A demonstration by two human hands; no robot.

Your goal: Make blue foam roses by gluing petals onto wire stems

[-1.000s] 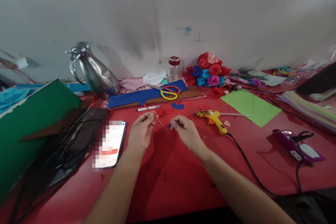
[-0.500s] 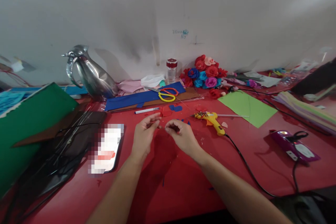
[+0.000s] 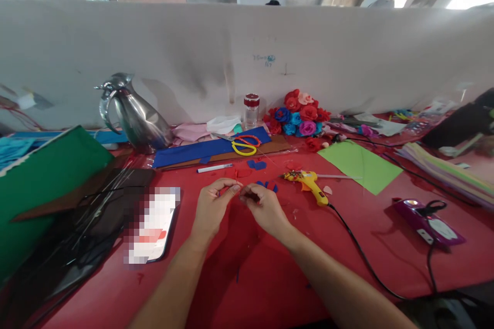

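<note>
My left hand [image 3: 214, 206] is closed in a pinch above the red table [image 3: 247, 277], with a small reddish bit at its fingertips that is too small to name. Right beside it, my right hand [image 3: 267, 211] has its fingers curled together, and what they hold, if anything, is hidden. Blue paper pieces [image 3: 256, 164] and a red paper piece [image 3: 242, 172] lie just beyond the fingers. A white pen [image 3: 214, 168] rests behind my left hand. To the right of my right hand lies a yellow glue gun [image 3: 314, 188] with a clear stick in its back.
Scissors [image 3: 245, 148] lie on blue paper [image 3: 185, 153]. Behind are a metal jug [image 3: 141, 118], a glass jar [image 3: 252, 113] and paper flowers [image 3: 301, 113]. A phone [image 3: 158, 226] is at left; green paper [image 3: 360, 164] and a purple power strip [image 3: 428, 223] are at right.
My hands have come closer together, and the left fingers have closed into a pinch. The view has tilted up slightly, so the table items sit lower.
</note>
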